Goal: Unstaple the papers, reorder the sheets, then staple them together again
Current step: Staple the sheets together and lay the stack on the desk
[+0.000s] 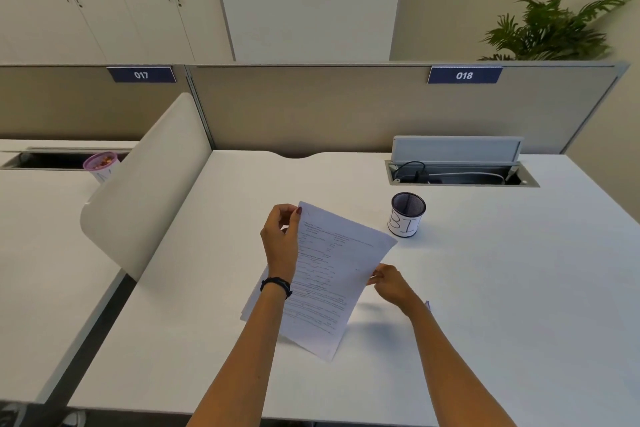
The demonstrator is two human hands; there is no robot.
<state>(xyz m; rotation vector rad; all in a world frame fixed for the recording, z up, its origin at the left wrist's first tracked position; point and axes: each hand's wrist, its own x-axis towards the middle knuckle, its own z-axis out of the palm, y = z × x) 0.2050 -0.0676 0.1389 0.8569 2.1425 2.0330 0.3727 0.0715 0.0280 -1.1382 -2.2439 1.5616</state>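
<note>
A stack of white printed sheets (329,281) is held up above the white desk (502,288), tilted with its top corner pointing away. My left hand (282,239) pinches the upper left corner of the papers between thumb and fingers. My right hand (389,282) grips the right edge of the papers near the middle. The lower sheets fan out slightly at the left behind my left wrist. I see no stapler or staple remover. A small pale purple object (428,306) peeks out behind my right forearm; what it is cannot be told.
A black mesh cup (407,215) with a white label stands just beyond the papers to the right. An open cable tray (460,177) lies at the back right. A curved white divider (145,184) bounds the desk's left side. A purple cup (101,165) sits on the neighbouring desk.
</note>
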